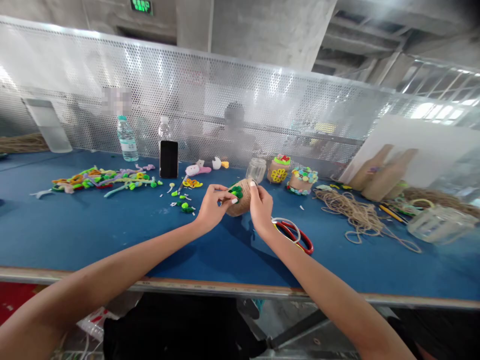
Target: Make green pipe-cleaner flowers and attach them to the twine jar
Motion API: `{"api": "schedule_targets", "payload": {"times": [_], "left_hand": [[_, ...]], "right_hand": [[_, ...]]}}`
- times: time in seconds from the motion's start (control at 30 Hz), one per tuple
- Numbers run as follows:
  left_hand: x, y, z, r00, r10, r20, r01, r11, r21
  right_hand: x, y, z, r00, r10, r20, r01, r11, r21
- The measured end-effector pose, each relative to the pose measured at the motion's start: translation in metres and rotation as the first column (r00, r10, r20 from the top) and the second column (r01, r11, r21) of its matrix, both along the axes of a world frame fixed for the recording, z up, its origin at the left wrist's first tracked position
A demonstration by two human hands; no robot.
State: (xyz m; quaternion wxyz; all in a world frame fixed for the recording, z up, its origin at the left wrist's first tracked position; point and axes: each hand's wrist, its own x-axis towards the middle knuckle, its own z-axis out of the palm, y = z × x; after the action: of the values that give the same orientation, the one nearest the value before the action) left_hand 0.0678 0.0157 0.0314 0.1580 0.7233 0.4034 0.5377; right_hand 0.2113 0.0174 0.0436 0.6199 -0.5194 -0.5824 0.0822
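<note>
A twine-wrapped jar [243, 200] is tilted between my two hands, just above the blue table. My left hand [213, 207] is closed in a pinch on a dark green fuzzy piece [236, 193], which it holds against the jar's side. My right hand [260, 205] grips the jar from the other side, thumb on top near its rim. Red-handled scissors [305, 243] lie beside my right wrist, together with a pale loop [294, 226]; the forearm partly covers them. Small green fuzzy bits [186, 206] are scattered to the left of my left hand.
Behind the hands stand a clear jar [256, 169] and two decorated twine jars [278, 170]. A pile of coloured pipe cleaners [105, 179], a phone [169, 159] and a water bottle [127, 140] are on the left. Loose twine [348, 210] and a glass jar [440, 225] occupy the right.
</note>
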Motion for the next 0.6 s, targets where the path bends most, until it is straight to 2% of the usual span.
{"api": "schedule_targets", "payload": {"times": [0.3,0.6], "left_hand": [[-0.0004,-0.0028,0.0005,0.998,0.049,0.027,-0.051,0.994,0.095],[-0.0020,0.0029,0.0052,0.998,0.048,0.045,-0.049,0.999,0.022]], "right_hand": [[-0.0011,-0.0025,0.0015,1.000,0.004,-0.004,-0.004,1.000,0.004],[0.0008,0.0027,-0.0051,0.998,0.058,0.009,-0.058,0.998,-0.012]]}}
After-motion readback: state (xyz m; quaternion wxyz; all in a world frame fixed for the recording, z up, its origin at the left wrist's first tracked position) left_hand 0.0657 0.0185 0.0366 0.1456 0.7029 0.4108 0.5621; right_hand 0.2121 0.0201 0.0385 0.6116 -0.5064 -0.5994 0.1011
